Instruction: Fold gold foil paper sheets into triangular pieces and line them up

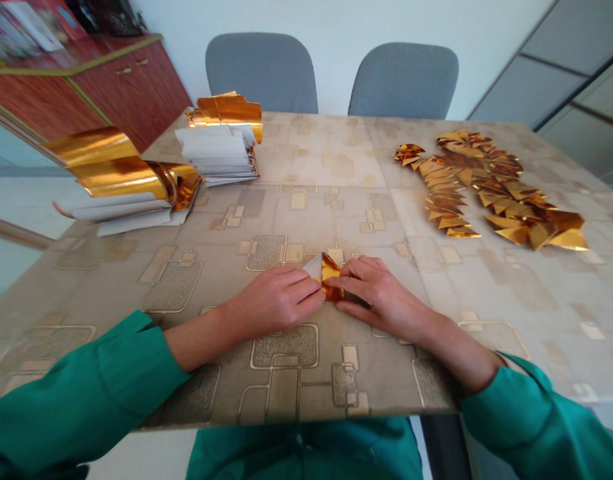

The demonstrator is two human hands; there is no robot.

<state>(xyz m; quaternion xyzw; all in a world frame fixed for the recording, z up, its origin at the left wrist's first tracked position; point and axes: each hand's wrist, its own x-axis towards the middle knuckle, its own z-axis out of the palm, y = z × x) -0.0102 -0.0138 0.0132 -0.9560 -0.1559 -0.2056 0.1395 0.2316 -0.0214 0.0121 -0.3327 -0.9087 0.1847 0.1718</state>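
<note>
Near the front of the table, a small piece of gold foil paper is partly folded, with its pale grey back showing at the upper left. My left hand grips its left side, fingers closed and pressed together. From the right, my right hand has its fingers curled on the gold side, with the thumb low by the tabletop. The fingers of both hands cover the paper's lower and outer edges.
At the left lie curled gold sheets on white-backed paper; behind them stands another stack of sheets. Many folded gold pieces lie in rows at the right. Two grey chairs stand beyond the patterned table.
</note>
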